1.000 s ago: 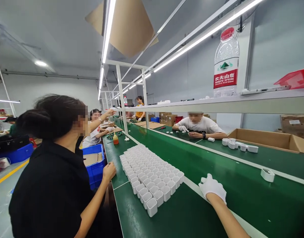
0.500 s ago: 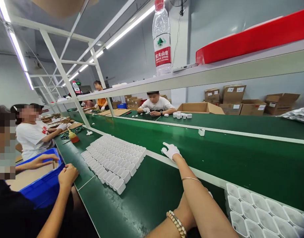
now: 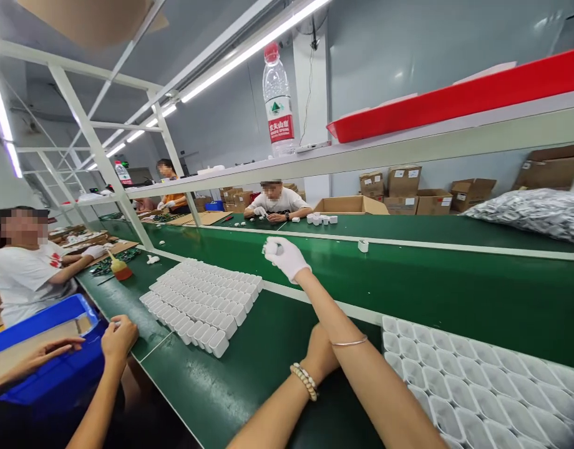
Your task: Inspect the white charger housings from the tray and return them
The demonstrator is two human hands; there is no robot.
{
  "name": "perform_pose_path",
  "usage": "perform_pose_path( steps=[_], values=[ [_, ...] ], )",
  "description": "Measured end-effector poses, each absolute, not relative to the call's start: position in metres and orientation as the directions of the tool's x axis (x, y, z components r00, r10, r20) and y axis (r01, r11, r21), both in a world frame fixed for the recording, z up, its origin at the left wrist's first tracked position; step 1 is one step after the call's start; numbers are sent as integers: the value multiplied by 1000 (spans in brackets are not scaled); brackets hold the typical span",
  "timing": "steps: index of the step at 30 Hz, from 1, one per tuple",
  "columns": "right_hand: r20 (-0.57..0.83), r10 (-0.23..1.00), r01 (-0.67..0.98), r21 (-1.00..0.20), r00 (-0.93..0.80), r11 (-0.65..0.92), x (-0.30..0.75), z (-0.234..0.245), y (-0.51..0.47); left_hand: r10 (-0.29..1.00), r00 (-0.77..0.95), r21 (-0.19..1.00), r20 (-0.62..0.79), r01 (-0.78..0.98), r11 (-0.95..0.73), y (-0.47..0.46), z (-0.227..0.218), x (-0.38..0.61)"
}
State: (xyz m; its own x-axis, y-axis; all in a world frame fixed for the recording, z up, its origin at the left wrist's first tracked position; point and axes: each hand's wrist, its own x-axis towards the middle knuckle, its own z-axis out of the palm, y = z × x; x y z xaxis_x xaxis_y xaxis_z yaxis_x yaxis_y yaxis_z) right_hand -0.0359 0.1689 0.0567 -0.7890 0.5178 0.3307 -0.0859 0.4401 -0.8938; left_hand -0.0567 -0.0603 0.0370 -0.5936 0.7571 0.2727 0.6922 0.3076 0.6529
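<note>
While the gloved R hand (image 3: 287,257) hangs over the green centre strip (image 3: 437,293), fingers part-curled, can't tell if it grips anything. L hand (image 3: 321,354) mostly hidden behind R forearm (image 3: 362,374); openness/grip can't tell. White cups (image 3: 203,302) in rows on desk (image 3: 198,390); 2nd block (image 3: 474,374) at R forearm's right.
</note>
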Motion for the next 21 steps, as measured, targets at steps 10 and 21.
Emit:
perform_pose_path(
  steps=[10, 21],
  values=[
    [408, 429, -97, -805, -806, 585, 186, 73, 154, 554, -466, 577, 690, 816, -31, 70, -50, 55],
    [342, 385, 43, -697, -857, 715, 247, 13, 135, 481, -102, 246, 871, 937, -248, 51, -32, 82]
  ],
)
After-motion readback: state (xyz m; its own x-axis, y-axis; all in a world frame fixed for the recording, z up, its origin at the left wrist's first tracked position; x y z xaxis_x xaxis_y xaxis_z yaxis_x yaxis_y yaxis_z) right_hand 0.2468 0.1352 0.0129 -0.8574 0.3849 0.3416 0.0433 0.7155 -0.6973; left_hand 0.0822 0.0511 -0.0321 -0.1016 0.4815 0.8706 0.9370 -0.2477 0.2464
